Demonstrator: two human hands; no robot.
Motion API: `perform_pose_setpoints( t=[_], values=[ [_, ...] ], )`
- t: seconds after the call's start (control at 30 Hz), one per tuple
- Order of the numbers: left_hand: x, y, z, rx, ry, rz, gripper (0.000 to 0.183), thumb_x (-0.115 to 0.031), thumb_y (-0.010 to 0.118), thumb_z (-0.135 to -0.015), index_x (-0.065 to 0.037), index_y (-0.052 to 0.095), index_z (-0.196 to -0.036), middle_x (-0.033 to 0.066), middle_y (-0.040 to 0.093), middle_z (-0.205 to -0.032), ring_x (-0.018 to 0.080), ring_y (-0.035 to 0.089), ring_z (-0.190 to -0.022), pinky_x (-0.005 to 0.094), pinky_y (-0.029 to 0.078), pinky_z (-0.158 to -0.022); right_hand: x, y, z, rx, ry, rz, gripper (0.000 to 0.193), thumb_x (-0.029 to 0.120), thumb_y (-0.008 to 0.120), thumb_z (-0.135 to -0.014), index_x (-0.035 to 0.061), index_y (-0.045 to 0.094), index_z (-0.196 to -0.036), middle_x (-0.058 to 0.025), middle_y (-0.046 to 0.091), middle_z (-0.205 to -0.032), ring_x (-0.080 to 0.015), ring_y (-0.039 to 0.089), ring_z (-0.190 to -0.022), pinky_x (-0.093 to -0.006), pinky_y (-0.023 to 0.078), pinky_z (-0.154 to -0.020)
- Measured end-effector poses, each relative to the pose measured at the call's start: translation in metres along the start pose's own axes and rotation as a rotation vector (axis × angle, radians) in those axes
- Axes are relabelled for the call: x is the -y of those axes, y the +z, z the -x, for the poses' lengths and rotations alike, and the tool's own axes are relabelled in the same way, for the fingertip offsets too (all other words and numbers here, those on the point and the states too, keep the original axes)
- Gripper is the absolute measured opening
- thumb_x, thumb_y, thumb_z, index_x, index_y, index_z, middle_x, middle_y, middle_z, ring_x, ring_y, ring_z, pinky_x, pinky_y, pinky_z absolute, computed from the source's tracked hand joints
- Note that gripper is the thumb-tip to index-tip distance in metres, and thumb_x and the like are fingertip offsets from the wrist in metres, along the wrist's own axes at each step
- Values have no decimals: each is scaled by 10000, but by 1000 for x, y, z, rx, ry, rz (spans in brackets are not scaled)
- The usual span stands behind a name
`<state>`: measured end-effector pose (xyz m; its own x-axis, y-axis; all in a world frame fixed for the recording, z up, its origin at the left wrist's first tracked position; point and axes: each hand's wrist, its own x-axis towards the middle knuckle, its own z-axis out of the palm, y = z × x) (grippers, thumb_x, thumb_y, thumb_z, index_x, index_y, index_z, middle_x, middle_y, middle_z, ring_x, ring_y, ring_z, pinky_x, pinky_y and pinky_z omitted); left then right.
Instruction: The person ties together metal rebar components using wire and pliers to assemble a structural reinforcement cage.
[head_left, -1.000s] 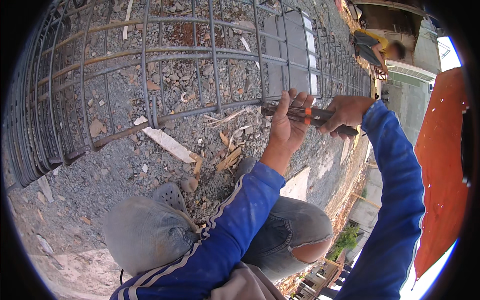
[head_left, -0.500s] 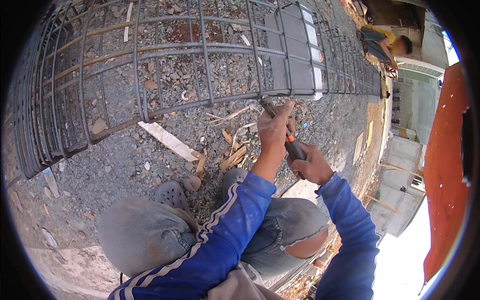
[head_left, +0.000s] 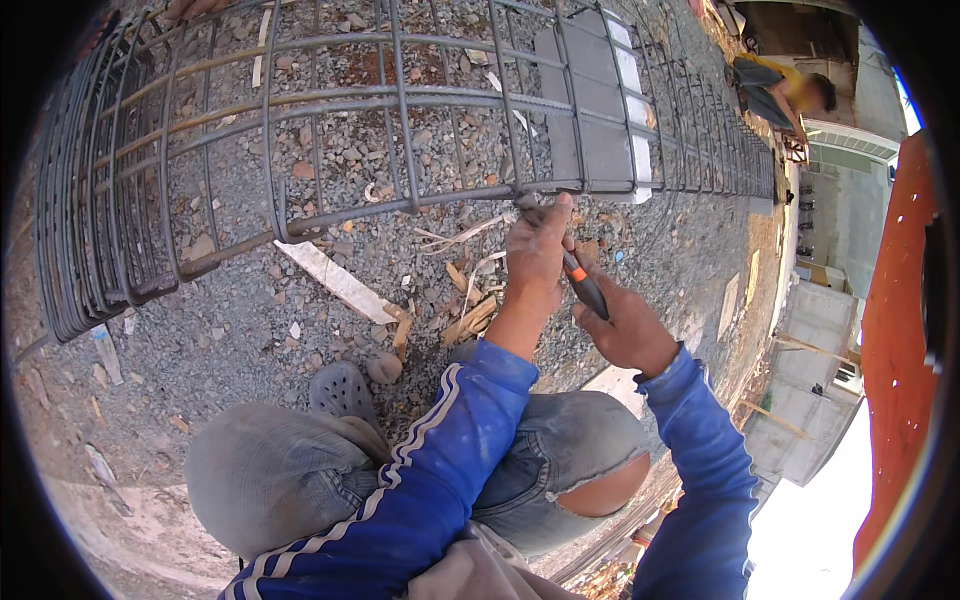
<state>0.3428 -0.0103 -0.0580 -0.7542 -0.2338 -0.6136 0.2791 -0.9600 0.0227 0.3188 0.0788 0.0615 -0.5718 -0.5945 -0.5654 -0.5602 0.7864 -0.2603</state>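
Observation:
A pair of pliers (head_left: 588, 291) with dark handles and an orange band slants between my hands, its metal head at the lower bar of a rebar cage (head_left: 350, 213). My left hand (head_left: 535, 255) is closed near that head, its thumb pointing up toward the bar. Lower on the handles, my right hand (head_left: 628, 325) is closed round the grip, with its fingers partly hidden. Whether a tie wire sits in the jaws is too small to make out.
Beneath the cage lies a grey slab (head_left: 585, 110) with a white edge. Gravel, a pale wood strip (head_left: 335, 280) and wood scraps (head_left: 472, 318) lie before my feet. Another person (head_left: 785, 90) crouches at the far right; someone's hand (head_left: 192, 8) touches the cage at upper left. Orange sheeting (head_left: 895, 330) hangs right.
My right hand and the pliers' handles have turned slightly, and less of the handle ends shows. My left hand has shifted a little left. Another person's hand has appeared at the upper left.

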Motion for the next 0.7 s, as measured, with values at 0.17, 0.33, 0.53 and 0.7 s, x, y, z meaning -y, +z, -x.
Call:
perform_pose_setpoints(
  t=[0.17, 0.33, 0.53, 0.7],
  values=[
    [14, -18, -12, -44, 187, -319, 288, -298, 705, -896, -85, 555, -773, -15, 506, -661, 83, 489, -533, 272, 465, -493, -44, 84, -15, -215, 3, -95, 409, 181, 647, -844, -7, 539, -1190, -274, 621, -1012, -466, 608, -927, -500, 487, -803],
    [2, -27, -9, 22, 160, -374, 237, -250, 711, -889, -70, 576, -814, -27, 513, -660, 63, 458, -539, 266, 492, -587, -39, 106, -20, -251, 2, -254, 349, 137, 644, -829, -12, 543, -1127, -259, 613, -986, -470, 597, -917, -509, 479, -797],
    [-6, -48, -23, 97, 253, -694, 269, -271, 697, -894, -79, 562, -762, -15, 484, -599, 84, 470, -537, 294, 513, -627, -54, 158, -46, -383, -66, -470, 297, 106, 624, -841, 2, 538, -1105, -246, 613, -977, -457, 604, -908, -500, 483, -786],
    [-8, -53, -26, 78, 306, -841, 266, -289, 686, -901, -80, 576, -778, -18, 513, -632, 80, 465, -537, 289, 506, -613, -63, 176, -71, -548, -161, -488, 266, 69, 617, -811, 18, 530, -1058, -225, 593, -909, -450, 593, -846, -519, 468, -740]
  ],
)
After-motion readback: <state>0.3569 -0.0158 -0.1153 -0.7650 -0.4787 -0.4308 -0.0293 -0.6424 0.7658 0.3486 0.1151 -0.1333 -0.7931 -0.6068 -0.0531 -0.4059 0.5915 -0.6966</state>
